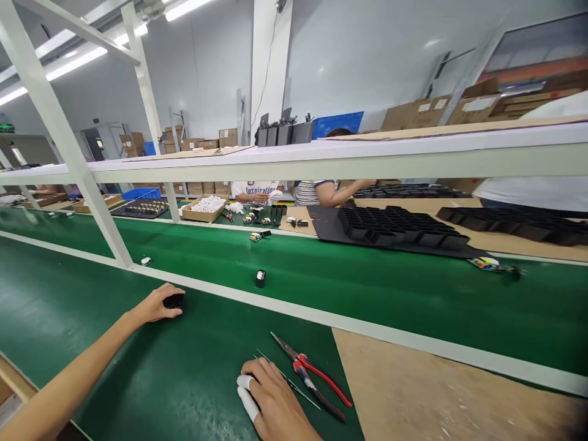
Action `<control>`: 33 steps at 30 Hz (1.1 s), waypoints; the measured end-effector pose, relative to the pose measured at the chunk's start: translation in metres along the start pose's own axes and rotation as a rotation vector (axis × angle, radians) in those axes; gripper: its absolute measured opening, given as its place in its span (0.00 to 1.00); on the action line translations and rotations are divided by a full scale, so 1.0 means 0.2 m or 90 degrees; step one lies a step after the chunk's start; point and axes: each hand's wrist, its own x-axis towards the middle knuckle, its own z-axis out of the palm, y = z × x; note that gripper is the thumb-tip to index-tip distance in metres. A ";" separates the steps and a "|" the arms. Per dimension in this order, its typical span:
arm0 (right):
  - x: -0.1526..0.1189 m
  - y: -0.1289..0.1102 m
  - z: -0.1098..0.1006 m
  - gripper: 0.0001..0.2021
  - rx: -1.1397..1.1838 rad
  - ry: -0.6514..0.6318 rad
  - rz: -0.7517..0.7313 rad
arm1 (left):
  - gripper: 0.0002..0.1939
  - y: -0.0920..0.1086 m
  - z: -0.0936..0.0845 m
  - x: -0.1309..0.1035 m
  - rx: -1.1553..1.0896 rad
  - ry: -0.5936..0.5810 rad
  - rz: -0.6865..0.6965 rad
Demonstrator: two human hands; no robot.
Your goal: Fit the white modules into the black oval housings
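My left hand (158, 304) reaches out over the green bench top, thumb and fingers closed around a small black plastic case (174, 301) that they partly hide. My right hand (271, 398) rests low on the bench, its fingers curled together, with white finger cots (248, 401) on two of them. Whatever may be beneath those fingers is hidden. Thin metal tweezers (301, 391) lie right alongside this hand. Just beyond them are long-nose pliers (303, 367) with red and black handles.
A white rail (294, 309) separates my bench from a green conveyor belt (211, 260). On the belt are a black case with a white top (261, 278) and circuit boards (489, 264). Black trays (399, 226) stand across it, where people work. A white post (98, 202) rises at left; brown board (441, 380) lies right.
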 end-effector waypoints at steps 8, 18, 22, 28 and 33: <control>0.01 -0.02 -0.03 0.09 -0.015 0.017 -0.015 | 0.39 0.10 0.07 -0.09 0.076 0.093 -0.082; 0.01 -0.03 -0.04 0.08 -0.033 0.025 -0.027 | 0.22 0.16 0.16 -0.11 0.126 0.188 -0.081; 0.01 -0.03 -0.03 0.08 -0.043 0.030 -0.028 | 0.22 0.18 0.11 -0.13 0.175 0.210 -0.040; 0.01 -0.02 -0.02 0.07 -0.042 0.021 -0.023 | 0.05 0.38 0.11 -0.10 0.110 0.202 0.088; 0.01 -0.04 -0.04 0.09 -0.035 -0.011 -0.004 | 0.06 0.67 0.27 -0.03 -0.058 0.116 0.124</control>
